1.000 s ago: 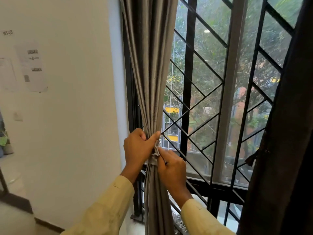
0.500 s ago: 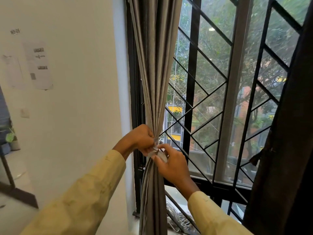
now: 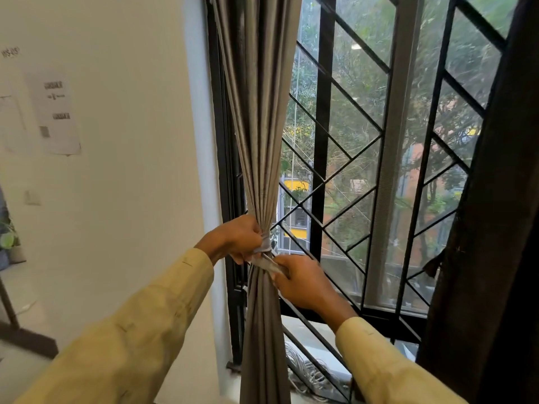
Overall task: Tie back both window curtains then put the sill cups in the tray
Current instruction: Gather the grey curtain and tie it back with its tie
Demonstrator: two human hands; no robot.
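Observation:
The grey left curtain [image 3: 259,112] hangs gathered into a narrow bundle at the window's left side. A pale grey tie-back band [image 3: 264,243] wraps around its waist. My left hand [image 3: 236,239] grips the bundle and band from the left. A loose end of the band runs down to the right into my right hand [image 3: 303,282], which pinches it just below the wrap. The dark right curtain [image 3: 490,228] hangs along the right edge, with a dark tie [image 3: 434,263] dangling at its inner side. No cups or tray are in view.
Black diagonal window bars [image 3: 320,141] stand right behind the curtain. The white sill [image 3: 309,328] below holds a coil of pale cable [image 3: 303,371]. A white wall [image 3: 131,170] with taped papers [image 3: 55,112] is on the left.
My right hand has shifted from close under the knot to lower right, drawing the band's end out. The left hand stays closed on the bundle. The view has moved slightly.

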